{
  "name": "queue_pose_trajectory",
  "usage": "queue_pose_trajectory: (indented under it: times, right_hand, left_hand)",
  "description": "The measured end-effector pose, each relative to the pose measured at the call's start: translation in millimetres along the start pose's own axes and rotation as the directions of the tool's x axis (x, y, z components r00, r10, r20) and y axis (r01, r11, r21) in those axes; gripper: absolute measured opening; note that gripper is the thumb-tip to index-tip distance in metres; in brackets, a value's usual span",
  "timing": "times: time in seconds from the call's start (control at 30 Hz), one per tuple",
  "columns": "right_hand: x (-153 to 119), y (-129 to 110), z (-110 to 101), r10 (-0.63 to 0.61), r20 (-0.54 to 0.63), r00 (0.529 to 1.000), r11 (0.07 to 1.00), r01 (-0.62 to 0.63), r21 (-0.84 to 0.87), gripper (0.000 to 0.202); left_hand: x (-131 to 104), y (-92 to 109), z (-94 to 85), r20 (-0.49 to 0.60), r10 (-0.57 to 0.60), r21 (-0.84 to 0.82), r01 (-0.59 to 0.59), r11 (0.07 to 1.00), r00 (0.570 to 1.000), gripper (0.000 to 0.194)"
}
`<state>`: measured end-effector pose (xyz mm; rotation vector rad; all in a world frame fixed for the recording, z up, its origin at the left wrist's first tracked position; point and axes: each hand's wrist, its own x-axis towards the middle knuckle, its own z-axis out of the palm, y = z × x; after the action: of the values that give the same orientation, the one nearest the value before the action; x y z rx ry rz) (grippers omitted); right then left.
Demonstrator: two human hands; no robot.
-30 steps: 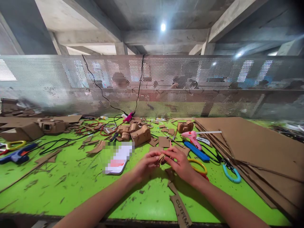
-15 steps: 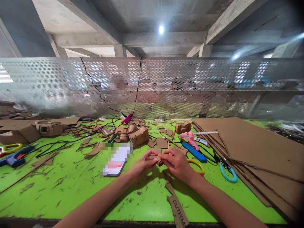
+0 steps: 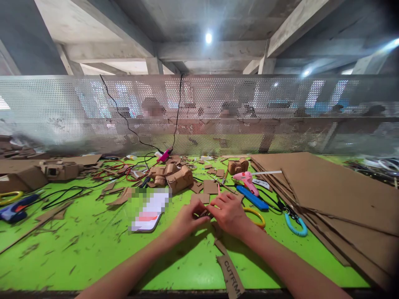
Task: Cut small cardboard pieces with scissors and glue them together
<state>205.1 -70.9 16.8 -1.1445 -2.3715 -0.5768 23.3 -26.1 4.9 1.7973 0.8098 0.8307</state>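
Note:
Over the green table, both my hands meet around a small cardboard piece (image 3: 204, 214), mostly hidden by the fingers. My left hand (image 3: 187, 218) is closed on its left side, with thumb and fingertips pinching. From the right, my right hand (image 3: 230, 212) presses its bent fingers on the same piece. Just beyond the hands lie flat cardboard squares (image 3: 210, 187). A torn cardboard strip with printed letters (image 3: 230, 274) lies nearer to me. Beside my right hand is a yellow scissor handle (image 3: 256, 216), partly covered by the hand.
A phone (image 3: 149, 216) lies left of my hands. Cardboard camera-shaped models (image 3: 180, 179) stand behind it. To the right are a pink glue gun (image 3: 247, 181), a blue cutter (image 3: 252, 198), a turquoise coil (image 3: 295, 227) and large cardboard sheets (image 3: 324, 187). A perforated metal screen (image 3: 199, 124) closes the back.
My fingers have shifted on the small piece: the right fingers now bend further over it, and the left hand has curled, showing a gap above its thumb. The view has turned slightly.

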Motion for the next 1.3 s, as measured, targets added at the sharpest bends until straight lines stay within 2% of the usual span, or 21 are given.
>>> queue_pose_trajectory:
  times: [0.17, 0.33, 0.5, 0.67, 0.8, 0.9, 1.0, 1.07, 1.13, 1.2, 1.3]
  right_hand:
    - [0, -1, 2, 0.139, 0.018, 0.990, 0.976, -0.140, 0.164, 0.019]
    - [-2, 5, 7, 0.210, 0.097, 0.973, 0.915, -0.230, 0.330, 0.020]
    - [-4, 1, 10, 0.199, 0.073, 0.977, 0.933, -0.212, 0.292, 0.021]
    - [-3, -1, 10, 0.204, 0.045, 0.978, 0.938, -0.209, 0.278, 0.022]
    - [-1, 8, 11, 0.282, 0.027, 0.959, 0.917, -0.278, 0.287, 0.024]
    - [4, 20, 14, 0.379, 0.066, 0.923, 0.869, -0.379, 0.318, 0.021]
    - [23, 35, 23, 0.439, 0.157, 0.884, 0.818, -0.466, 0.336, 0.020]
    - [44, 45, 35, 0.463, 0.181, 0.868, 0.773, -0.495, 0.396, 0.032]
    - [70, 55, 52, 0.458, 0.179, 0.871, 0.756, -0.488, 0.437, 0.050]
    - [96, 64, 73, 0.463, 0.179, 0.868, 0.723, -0.487, 0.490, 0.067]
    - [127, 73, 105, 0.480, 0.199, 0.854, 0.636, -0.495, 0.592, 0.082]
  left_hand:
    - [0, -1, 0.4, -0.053, 0.040, 0.033, -0.038, 0.999, 0.998, 0.011]
    - [4, 0, -3.4, -0.090, -0.011, 0.040, 0.015, 0.999, 0.996, 0.010]
    - [4, -1, -3.7, -0.107, -0.046, 0.115, 0.058, 0.992, 0.993, 0.006]
    - [5, -5, -4.3, -0.117, 0.012, 0.122, 0.002, 0.993, 0.993, 0.004]
    - [17, -6, -24.8, -0.158, 0.022, 0.133, -0.001, 0.991, 0.987, 0.009]
    - [27, -6, -50.3, -0.291, 0.069, 0.202, -0.009, 0.979, 0.954, 0.012]
    - [31, -5, -73.7, -0.418, 0.096, 0.356, 0.066, 0.932, 0.903, 0.012]
    - [32, -5, -84.5, -0.463, 0.137, 0.537, 0.154, 0.830, 0.876, 0.012]
    - [31, -5, -91.5, -0.461, 0.174, 0.680, 0.221, 0.700, 0.870, 0.014]
    - [31, -7, -95.9, -0.449, 0.188, 0.749, 0.253, 0.612, 0.873, 0.016]
    - [34, -13, -101.2, -0.433, 0.202, 0.773, 0.247, 0.585, 0.878, 0.015]
